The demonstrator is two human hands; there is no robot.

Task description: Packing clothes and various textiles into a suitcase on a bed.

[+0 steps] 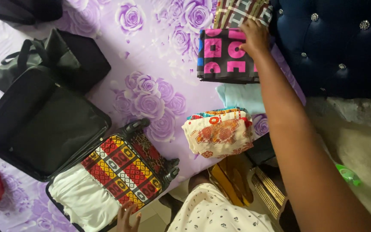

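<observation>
Hands [254, 38] at work over a bed [151, 56] with an open suitcase [44, 129].

Right hand lay flat, fingers spread and gripping nothing, on a folded black cloth with pink block shapes [224, 56], which sat near the dark tufted headboard [336, 43], well apart from the suitcase. Left hand [127, 217] hovered loosely open and empty just beside the suitcase's near edge, by a red-and-yellow patterned cloth [123, 169] packed next to white fabric [82, 199]. Black cloth looked neatly squared, several layers thick and limp. Lifted from one corner with a flat palm, it would likely unfold. A folded floral bundle [217, 133], between the suitcase and the headboard, overhung the bed's edge and might slide off if brushed.
</observation>
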